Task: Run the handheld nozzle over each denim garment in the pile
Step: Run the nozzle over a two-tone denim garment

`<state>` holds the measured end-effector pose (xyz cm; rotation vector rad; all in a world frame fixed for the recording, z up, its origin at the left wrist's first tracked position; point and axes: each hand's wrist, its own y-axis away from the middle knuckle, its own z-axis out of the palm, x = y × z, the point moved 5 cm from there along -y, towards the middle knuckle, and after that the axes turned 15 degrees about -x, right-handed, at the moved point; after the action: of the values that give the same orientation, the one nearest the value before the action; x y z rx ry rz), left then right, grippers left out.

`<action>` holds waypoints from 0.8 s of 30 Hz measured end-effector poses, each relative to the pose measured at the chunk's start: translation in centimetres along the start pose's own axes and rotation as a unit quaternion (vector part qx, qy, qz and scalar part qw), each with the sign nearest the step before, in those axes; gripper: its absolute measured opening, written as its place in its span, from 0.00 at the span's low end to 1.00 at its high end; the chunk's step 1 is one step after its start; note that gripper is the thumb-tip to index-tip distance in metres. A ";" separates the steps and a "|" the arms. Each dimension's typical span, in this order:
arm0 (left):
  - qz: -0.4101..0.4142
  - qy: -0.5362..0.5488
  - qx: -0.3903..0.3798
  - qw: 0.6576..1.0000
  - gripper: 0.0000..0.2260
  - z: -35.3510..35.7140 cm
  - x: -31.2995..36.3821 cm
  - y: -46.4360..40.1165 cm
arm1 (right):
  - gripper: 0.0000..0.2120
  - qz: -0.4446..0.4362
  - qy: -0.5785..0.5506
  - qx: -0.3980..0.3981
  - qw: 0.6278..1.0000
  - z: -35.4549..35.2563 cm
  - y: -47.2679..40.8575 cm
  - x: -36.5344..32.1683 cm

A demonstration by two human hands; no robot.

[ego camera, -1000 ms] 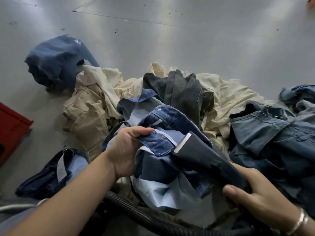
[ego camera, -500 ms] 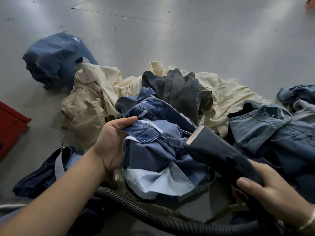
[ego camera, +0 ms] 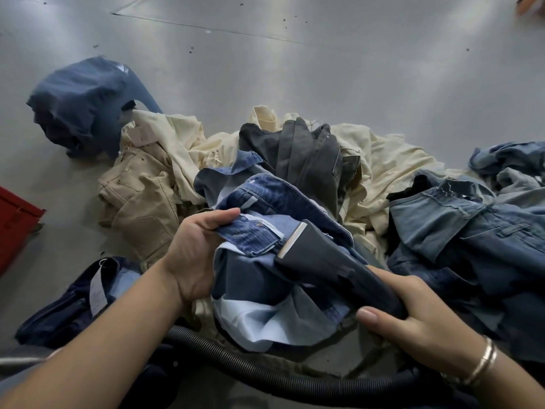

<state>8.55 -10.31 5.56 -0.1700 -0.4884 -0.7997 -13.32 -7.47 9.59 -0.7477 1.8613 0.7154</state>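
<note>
A blue denim garment (ego camera: 265,273) with a pale lining is bunched up in front of me, at the near side of a clothes pile (ego camera: 383,172) on the grey floor. My left hand (ego camera: 191,255) grips its striped waistband, thumb on top. My right hand (ego camera: 418,326) holds the dark grey handheld nozzle (ego camera: 321,258). The nozzle's flat pale mouth lies against the waistband, just right of my left thumb. A ribbed black hose (ego camera: 265,382) runs from the nozzle across the bottom of the view.
Beige trousers (ego camera: 141,199), cream cloth, a dark grey garment (ego camera: 306,157) and faded blue jeans (ego camera: 472,231) make up the pile. Single denim pieces lie apart at the far left (ego camera: 85,104) and near left (ego camera: 73,302). A red box (ego camera: 14,222) sits at the left edge.
The nozzle mouth moved right along the garment and then came back left towards my left thumb on the waistband. My left hand kept its grip and shifted the bunched denim slightly.
</note>
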 end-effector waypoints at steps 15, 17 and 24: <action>0.040 0.011 0.053 0.998 0.21 -0.5 2.2 0.4 | 0.30 -0.041 -0.162 0.159 0.973 -5.3 1.8 0.1; 0.045 0.017 0.037 0.998 0.21 0.1 2.5 0.8 | 0.31 -0.021 -0.161 0.159 0.974 -5.7 2.7 0.8; 0.062 -0.013 0.035 0.997 0.23 -0.6 2.3 1.1 | 0.12 0.011 -0.081 0.009 0.997 -1.1 1.6 2.0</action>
<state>10.95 -11.24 6.16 -0.1442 -0.5237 -0.6582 -15.84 -7.59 8.35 -0.6402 1.7289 0.7505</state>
